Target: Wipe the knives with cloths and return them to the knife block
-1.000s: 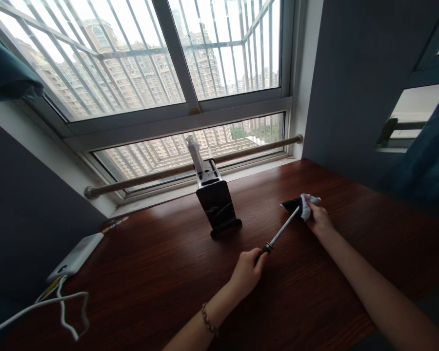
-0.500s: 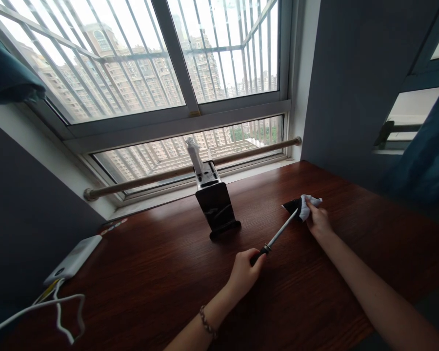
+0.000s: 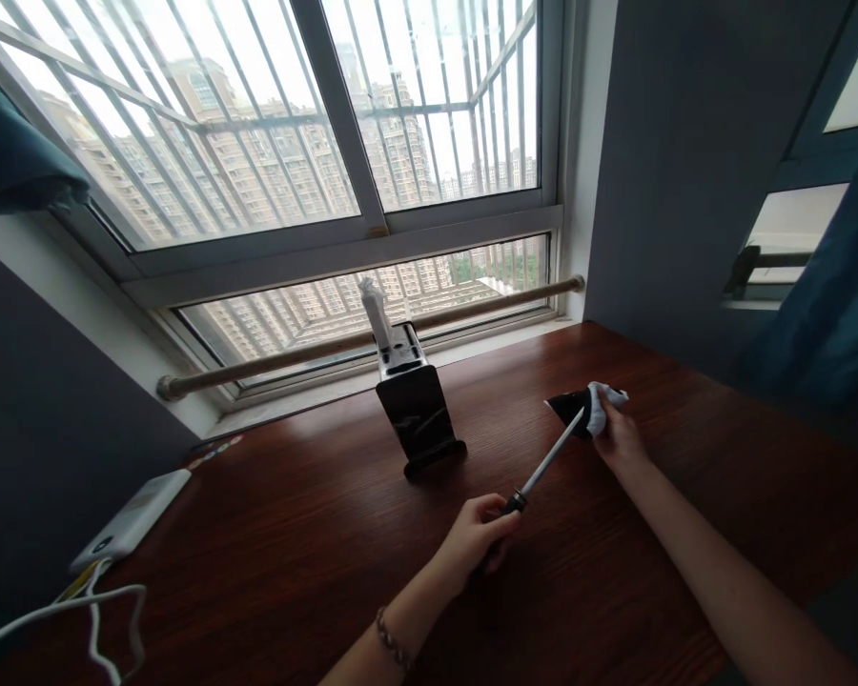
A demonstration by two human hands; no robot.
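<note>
My left hand point(image 3: 476, 538), with a braided bracelet at its wrist, is closed around the black handle of a sharpening steel point(image 3: 552, 459). The steel's slim grey rod slants up and to the right from a ring at the handle. At the rod's far end, my right hand point(image 3: 621, 436) pinches a black-and-white cloth point(image 3: 597, 410). The cloth meets the rod's tip, which it partly hides. A pointed black part of the cloth sticks out to the left. Both hands are above the brown wooden table point(image 3: 315, 514).
A black stand point(image 3: 418, 414) with a slotted top stands near the window, with a white wrapped object point(image 3: 376, 310) upright in it. A white power bank point(image 3: 132, 519) with a white cable point(image 3: 92, 600) lies at the left. Behind the table runs a metal rail point(image 3: 500, 303).
The view has shifted slightly. Both hands keep their holds, and the cloth remains near the rod's far end. My left hand's fingers have turned a little around the handle.
</note>
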